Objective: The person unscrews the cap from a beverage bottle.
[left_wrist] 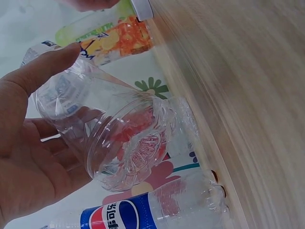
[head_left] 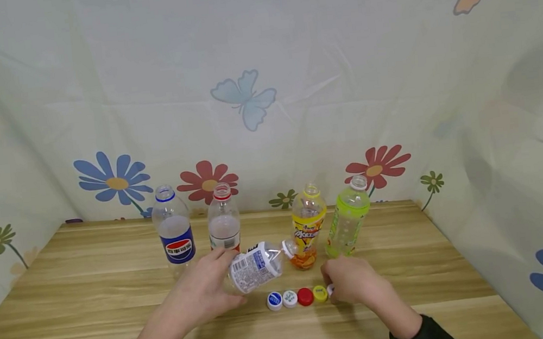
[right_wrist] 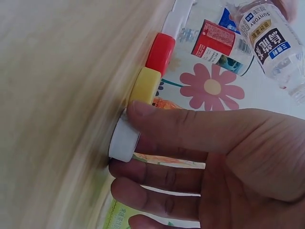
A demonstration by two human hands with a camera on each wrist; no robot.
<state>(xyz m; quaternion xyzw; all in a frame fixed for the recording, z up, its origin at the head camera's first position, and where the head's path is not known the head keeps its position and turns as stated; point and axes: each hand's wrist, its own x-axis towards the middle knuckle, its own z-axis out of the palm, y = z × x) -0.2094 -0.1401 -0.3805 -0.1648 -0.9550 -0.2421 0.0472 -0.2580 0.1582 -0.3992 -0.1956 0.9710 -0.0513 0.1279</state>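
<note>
My left hand [head_left: 204, 288] grips a clear plastic bottle [head_left: 255, 267] with a white label, tilted on its side above the table, its uncapped neck to the right. In the left wrist view the bottle's clear base [left_wrist: 138, 148] faces the camera. My right hand [head_left: 353, 280] is down at the right end of a row of bottle caps, thumb and fingers pinching a white cap [right_wrist: 124, 140]. Left of it in the row lie a yellow cap [head_left: 320, 294], a red cap [head_left: 305, 296], another white cap [head_left: 290, 298] and a blue cap [head_left: 275, 300].
Uncapped bottles stand along the back of the wooden table [head_left: 114, 272]: a blue-labelled one [head_left: 178, 246], one with a red neck ring [head_left: 224, 223], a yellow-labelled one [head_left: 307, 226] and a green one [head_left: 348, 225]. Behind hangs a flower-printed cloth [head_left: 146, 94].
</note>
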